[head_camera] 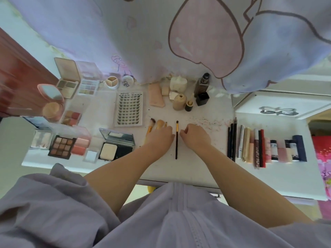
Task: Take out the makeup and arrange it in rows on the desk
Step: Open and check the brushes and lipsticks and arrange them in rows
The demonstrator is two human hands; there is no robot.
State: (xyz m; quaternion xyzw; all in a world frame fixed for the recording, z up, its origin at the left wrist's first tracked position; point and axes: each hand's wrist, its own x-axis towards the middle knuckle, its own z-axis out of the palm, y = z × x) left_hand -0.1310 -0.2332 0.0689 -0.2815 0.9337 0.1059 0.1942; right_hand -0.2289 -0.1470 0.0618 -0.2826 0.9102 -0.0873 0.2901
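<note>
We see a thin black makeup brush (176, 140) lying flat on the white surface (193, 165), its long axis running from 6 to 12 o'clock, with the small dark tip at 12 and a gold band just below it. Our left hand (160, 138) lies at its 9 o'clock side, fingers relaxed and resting over the handles of three gold-handled brushes (157, 125), whose bristles also point to 12; we cannot tell whether it grips them. Our right hand (195, 136) sits just at 3 o'clock of the black brush, fingers curled inward and holding nothing we can see. Farther toward 3 o'clock, pencils (232, 142) and lip tubes (268, 149) stand side by side in a row, all lengthwise 6 to 12. Toward 9 o'clock lie an open powder compact (115, 146) and a lash tray (129, 109).
</note>
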